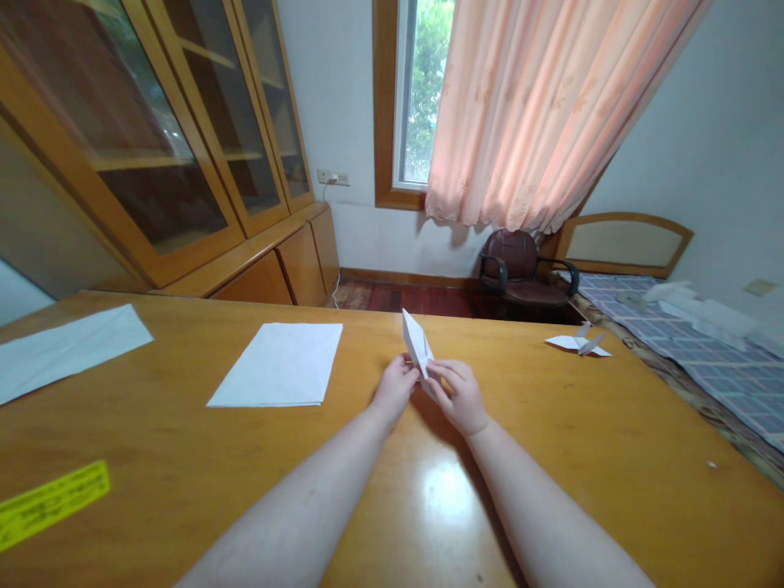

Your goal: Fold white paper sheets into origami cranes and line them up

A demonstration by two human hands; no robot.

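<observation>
Left grip (395, 389), right grip (461, 398) hold folded paper (417, 343), tip up-left.

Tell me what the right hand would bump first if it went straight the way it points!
The folded white paper comes first. The right hand points right at it and seems to be touching it already, though depth is hard to judge from this view.

Nothing legible. Yellow strip (52, 505) on the wood desk (184, 433), lower left, has rows of small dark print, too blurry to read: no words, nos. or brand. Folded white paper (417, 345) at my left hand (395, 388): no print seen.
</observation>
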